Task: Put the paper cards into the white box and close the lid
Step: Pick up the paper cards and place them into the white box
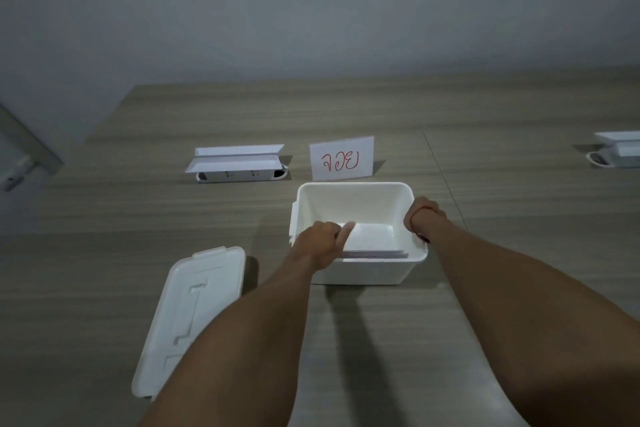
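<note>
The white box [356, 204] sits open on the counter [485, 288], a little past centre toward 12 o'clock. The left hand [320, 239] reaches over its 9 o'clock wall, fingers curled and thumb pressed onto the stack of paper cards [372, 251], which lies low inside against the near wall. The right hand [424, 218] is closed around the rim at 3 o'clock, steadying the box. The lid [188, 319] lies flat on the counter at about 8 o'clock from the box, well apart from it and untouched.

The main risk, as I judge it, is in the cards themselves — their near edges show as slightly offset layers, so the stack is not squared. If the thumb lifts off unevenly, a loose top card could ride up the wall and later get pinched under the lid. The box is light plastic; letting go with the right hand too early while the left pushes could slide it toward the folded sign with red writing [341, 159] standing just behind at 12 o'clock and knock it flat. The lid's latches [214, 251] must also line up with the box — put on turned around, it would likely not snap shut.
</note>
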### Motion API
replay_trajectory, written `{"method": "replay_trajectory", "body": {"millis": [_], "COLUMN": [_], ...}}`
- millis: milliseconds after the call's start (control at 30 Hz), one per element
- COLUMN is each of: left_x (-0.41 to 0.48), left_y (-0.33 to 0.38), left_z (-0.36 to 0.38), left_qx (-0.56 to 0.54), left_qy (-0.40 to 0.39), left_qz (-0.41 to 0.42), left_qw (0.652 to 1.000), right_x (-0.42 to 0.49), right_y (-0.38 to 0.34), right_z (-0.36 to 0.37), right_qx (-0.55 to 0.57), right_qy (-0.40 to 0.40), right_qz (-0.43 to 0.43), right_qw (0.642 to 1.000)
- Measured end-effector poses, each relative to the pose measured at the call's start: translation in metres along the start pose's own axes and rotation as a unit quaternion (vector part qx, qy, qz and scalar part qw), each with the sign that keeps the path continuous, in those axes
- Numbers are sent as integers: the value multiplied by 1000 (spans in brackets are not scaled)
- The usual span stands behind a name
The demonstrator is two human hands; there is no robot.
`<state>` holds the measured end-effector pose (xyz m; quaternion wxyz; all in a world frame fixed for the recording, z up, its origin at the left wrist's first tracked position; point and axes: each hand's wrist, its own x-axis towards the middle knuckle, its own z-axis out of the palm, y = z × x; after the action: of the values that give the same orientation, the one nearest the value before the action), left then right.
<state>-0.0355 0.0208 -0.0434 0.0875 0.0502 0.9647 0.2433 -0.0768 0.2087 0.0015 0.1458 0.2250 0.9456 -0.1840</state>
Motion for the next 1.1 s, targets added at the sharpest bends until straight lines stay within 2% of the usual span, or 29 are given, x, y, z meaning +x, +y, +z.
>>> {"method": "replay_trajectory", "body": {"millis": [100, 167, 233, 367, 433, 600, 700, 900, 1100], "left_x": [6, 11, 15, 33, 48, 78, 93, 126, 134], "left_y": [-12, -20, -29, -43, -46, -48, -47, -51, -52], "left_z": [-10, -18, -22, -19, -22, -32, -37, -44, -40], "left_qx": [68, 95, 79, -85, -117, -101, -82, -87, -64], "left_qy": [165, 224, 219, 159, 148, 153, 154, 147, 155], "left_qz": [7, -31, -94, -211, -238, -256, -264, -320, -320], "left_qw": [984, 970, 968, 961, 953, 949, 949, 932, 932], "right_x": [1, 4, 9, 26, 38, 75, 101, 152, 187], "right_y": [-1, -4, -10, -29, -39, -62, -89, -143, -161], "right_z": [5, 7, 6, 6, 4, 2, 1, 11, 36], "right_qx": [11, 16, 20, 28, 29, 81, 108, 8, -75], "right_qy": [8, 12, 9, 11, 10, 17, 41, 38, 28], "right_qz": [0, -1, -3, -12, -12, 1, -33, -213, -253], "right_qw": [1000, 1000, 1000, 999, 999, 997, 993, 976, 964]}}
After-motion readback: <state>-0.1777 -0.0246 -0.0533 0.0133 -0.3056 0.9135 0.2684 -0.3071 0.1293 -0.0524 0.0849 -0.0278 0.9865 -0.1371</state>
